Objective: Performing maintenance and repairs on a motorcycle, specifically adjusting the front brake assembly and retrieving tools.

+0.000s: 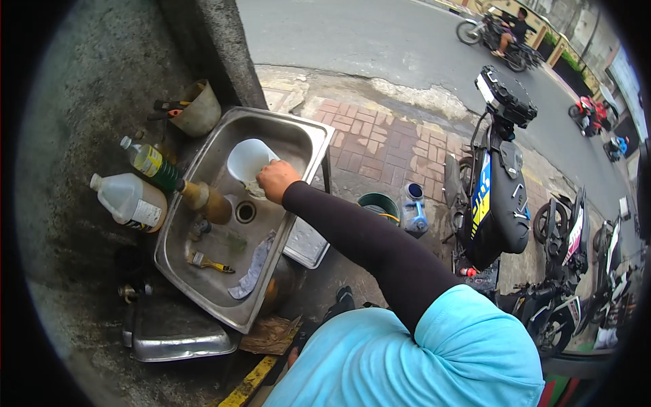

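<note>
My right hand (277, 180), at the end of a black-sleeved arm, is closed on the near edge of a white plastic container (248, 157). The container is tilted over the far part of a stainless steel sink (313, 139), and my fingers partly cover its rim. A small pale patch shows beneath the fingers; I cannot make out what it is. Nearer in the basin lie a paintbrush (211, 262) with a yellow handle and a crumpled grey-white cloth (252, 269). Beside the drain (245, 211) leans a brownish bottle-shaped container (210, 203). My left hand is out of view.
Left of the sink stand a green bottle (152, 163), a large jug (130, 201) and a bucket of tools (198, 112). A metal basin (180, 332) sits lower left. A green bucket (380, 205), a blue jug (414, 216) and parked motorcycles (498, 197) occupy the right. Riders pass on the road.
</note>
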A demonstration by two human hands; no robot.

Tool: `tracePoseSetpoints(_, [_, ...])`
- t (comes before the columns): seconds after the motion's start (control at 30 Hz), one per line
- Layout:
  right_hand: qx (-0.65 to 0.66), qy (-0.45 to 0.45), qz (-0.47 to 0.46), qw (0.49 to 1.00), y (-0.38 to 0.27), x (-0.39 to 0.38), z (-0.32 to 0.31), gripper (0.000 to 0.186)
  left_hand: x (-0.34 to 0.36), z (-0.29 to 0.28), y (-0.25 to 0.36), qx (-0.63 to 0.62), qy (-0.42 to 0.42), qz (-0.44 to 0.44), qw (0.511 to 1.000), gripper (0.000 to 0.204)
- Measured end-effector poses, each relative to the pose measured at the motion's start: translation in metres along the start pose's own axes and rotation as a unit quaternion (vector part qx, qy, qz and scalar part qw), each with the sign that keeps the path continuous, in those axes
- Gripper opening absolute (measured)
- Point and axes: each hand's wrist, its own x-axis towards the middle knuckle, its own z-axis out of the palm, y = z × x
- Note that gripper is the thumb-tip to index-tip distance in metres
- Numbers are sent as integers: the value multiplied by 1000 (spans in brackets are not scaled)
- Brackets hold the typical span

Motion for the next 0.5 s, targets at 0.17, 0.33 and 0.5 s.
tracePoseSetpoints(0.17, [48,20,59,997,-7,-26,-12,16,35,-11,43,3,-38,41,998,47])
tracePoseSetpoints(0.33, [123,251,45,959,-7,-126,-41,19,76,-17,103,-42,-75,112,990,43])
tracePoseSetpoints(0.5, [221,135,240,936,-12,-298,-26,35,97,7,177,-158,-151,228,949,38])
